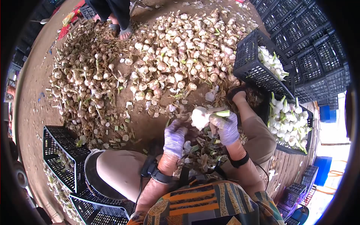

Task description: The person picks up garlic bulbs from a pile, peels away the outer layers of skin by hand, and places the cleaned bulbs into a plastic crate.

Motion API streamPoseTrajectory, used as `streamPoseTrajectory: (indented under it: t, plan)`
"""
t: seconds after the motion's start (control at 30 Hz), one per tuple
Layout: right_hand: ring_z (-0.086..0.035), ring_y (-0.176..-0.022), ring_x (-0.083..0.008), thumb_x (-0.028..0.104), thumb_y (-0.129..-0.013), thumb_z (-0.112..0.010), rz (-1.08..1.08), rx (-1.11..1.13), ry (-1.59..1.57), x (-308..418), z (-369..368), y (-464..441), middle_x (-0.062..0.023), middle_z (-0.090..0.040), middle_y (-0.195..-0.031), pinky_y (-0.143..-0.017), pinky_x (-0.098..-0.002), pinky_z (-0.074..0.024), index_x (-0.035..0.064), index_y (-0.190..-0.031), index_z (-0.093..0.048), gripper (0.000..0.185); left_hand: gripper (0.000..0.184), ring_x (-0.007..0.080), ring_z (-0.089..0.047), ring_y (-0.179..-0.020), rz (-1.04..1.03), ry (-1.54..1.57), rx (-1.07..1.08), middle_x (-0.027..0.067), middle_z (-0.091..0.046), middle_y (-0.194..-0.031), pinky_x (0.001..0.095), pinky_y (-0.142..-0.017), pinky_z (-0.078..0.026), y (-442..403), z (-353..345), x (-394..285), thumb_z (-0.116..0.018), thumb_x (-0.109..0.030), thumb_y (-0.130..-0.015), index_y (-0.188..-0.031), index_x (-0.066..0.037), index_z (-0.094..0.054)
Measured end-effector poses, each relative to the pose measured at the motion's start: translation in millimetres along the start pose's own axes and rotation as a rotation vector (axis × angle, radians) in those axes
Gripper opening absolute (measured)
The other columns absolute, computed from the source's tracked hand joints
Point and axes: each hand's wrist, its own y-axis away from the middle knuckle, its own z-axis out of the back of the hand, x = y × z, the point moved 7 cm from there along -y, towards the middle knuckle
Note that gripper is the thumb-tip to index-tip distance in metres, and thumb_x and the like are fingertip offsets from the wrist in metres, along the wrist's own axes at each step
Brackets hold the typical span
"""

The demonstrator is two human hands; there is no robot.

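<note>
2 hands in pale gloves work in front of a patterned shirt. The right hand has its grip closed on the stem of 1 white garlic bulb, held up above the peelings. Its long axis runs crosswise—round end towards the left hand, green stem pointing to the person's right. The left grip is curled just beside the bulb; its fingertips are dark and blurred, so I cannot tell whether it holds anything.

At left are 2 black crates, the nearer cut off, the other with some scraps inside. At right, 2 crates hold white garlic: 1 lower, 1 tilted. Beyond lie 2 heaps of uncleaned garlic, left and right—too many bulbs to count—then 2 feet of another person, cut off above.
</note>
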Motion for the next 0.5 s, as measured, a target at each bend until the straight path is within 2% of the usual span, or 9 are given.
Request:
streamPoseTrajectory:
  t: [0.07,0.1,0.13,0.2,0.23,0.33,0.4,0.47,0.5]
  plan:
    - [-0.045,-0.043,-0.0048,0.005,-0.074,-0.066,-0.017,-0.081,0.018,-4.0,7.4,-0.4,-0.0072,-0.063,-0.068,-0.040,-0.0186,-0.0340,-0.0052,-0.091,-0.061,0.021,0.019,0.0200,-0.063,-0.060,0.044,-0.067,-0.215,0.0112,-0.063,-0.073,0.0268,-0.054,-0.052,-1.3,18.3,-1.5,-0.052,-0.001,-0.078,-0.095,0.003,-0.060]
    - [-0.052,-0.049,-0.0073,0.005,-0.073,-0.067,-0.046,-0.061,0.071,-5.5,8.9,0.4,-0.0068,-0.064,-0.072,-0.046,-0.0204,-0.0401,-0.0042,-0.091,-0.062,0.021,0.013,0.0142,-0.060,-0.059,0.045,-0.108,-0.244,0.0071,-0.063,-0.071,0.0239,-0.053,-0.048,-1.0,16.7,-4.9,-0.057,-0.006,-0.080,-0.089,0.001,-0.064]
    - [-0.052,-0.049,-0.0073,0.005,-0.073,-0.067,-0.050,-0.061,0.069,-5.7,7.8,0.8,-0.0068,-0.064,-0.072,-0.046,-0.0204,-0.0401,-0.0042,-0.091,-0.062,0.021,0.013,0.0142,-0.060,-0.059,0.048,-0.109,-0.247,0.0071,-0.063,-0.071,0.0239,-0.053,-0.048,-0.8,14.6,-5.6,-0.057,-0.006,-0.080,-0.089,0.001,-0.064]
    - [-0.052,-0.053,-0.0088,0.006,-0.075,-0.065,0.120,0.004,0.400,5.7,-1.2,2.3,-0.0054,-0.061,-0.068,-0.048,-0.0207,-0.0406,-0.0030,-0.093,-0.062,0.020,0.010,0.0071,-0.056,-0.057,-0.040,-0.129,-0.188,0.0020,-0.063,-0.070,0.0197,-0.053,-0.046,-1.6,5.6,-11.2,-0.063,-0.008,-0.081,-0.088,-0.001,-0.065]
    - [-0.056,-0.063,-0.0106,0.005,-0.074,-0.067,0.236,0.009,0.504,7.1,-4.3,4.3,-0.0037,-0.062,-0.072,-0.057,-0.0229,-0.0450,-0.0019,-0.091,-0.063,0.019,0.012,0.0035,-0.052,-0.057,-0.052,-0.216,-0.201,-0.0014,-0.062,-0.069,0.0178,-0.051,-0.042,-3.9,2.1,-14.0,-0.066,-0.009,-0.079,-0.088,-0.001,-0.065]
    - [-0.058,-0.071,-0.0127,0.004,-0.072,-0.068,0.350,0.060,0.793,18.9,-18.7,9.8,-0.0030,-0.061,-0.075,-0.063,-0.0252,-0.0469,-0.0014,-0.090,-0.064,0.019,0.012,0.0031,-0.050,-0.056,-0.004,-0.319,-0.222,-0.0018,-0.061,-0.069,0.0182,-0.049,-0.040,-11.0,8.6,-3.7,-0.066,-0.008,-0.079,-0.087,0.000,-0.065]
    - [-0.056,-0.061,-0.0116,0.005,-0.074,-0.066,0.403,0.061,0.749,16.6,-17.9,9.6,-0.0034,-0.060,-0.070,-0.056,-0.0243,-0.0453,-0.0026,-0.091,-0.063,0.018,0.011,0.0038,-0.050,-0.054,0.028,-0.276,-0.232,-0.0013,-0.061,-0.068,0.0192,-0.047,-0.040,-10.5,10.9,1.2,-0.065,-0.008,-0.079,-0.087,0.000,-0.065]
    - [-0.057,-0.058,-0.0097,0.007,-0.074,-0.067,-0.021,-0.111,0.169,-8.3,5.9,6.1,-0.0084,-0.065,-0.075,-0.051,-0.0218,-0.0444,-0.0021,-0.095,-0.062,0.024,0.011,0.0045,-0.050,-0.052,0.093,-0.152,-0.255,-0.0008,-0.060,-0.066,0.0192,-0.046,-0.039,-9.8,16.5,11.0,-0.064,-0.008,-0.079,-0.087,0.000,-0.065]
    - [-0.050,-0.046,-0.0069,0.005,-0.076,-0.064,-0.036,-0.147,0.067,-11.6,9.7,3.3,-0.0082,-0.062,-0.066,-0.043,-0.0193,-0.0374,-0.0045,-0.096,-0.061,0.023,0.011,0.0045,-0.050,-0.052,0.088,-0.147,-0.254,-0.0008,-0.060,-0.066,0.0192,-0.046,-0.039,-10.3,19.0,12.9,-0.064,-0.008,-0.079,-0.087,0.000,-0.065]
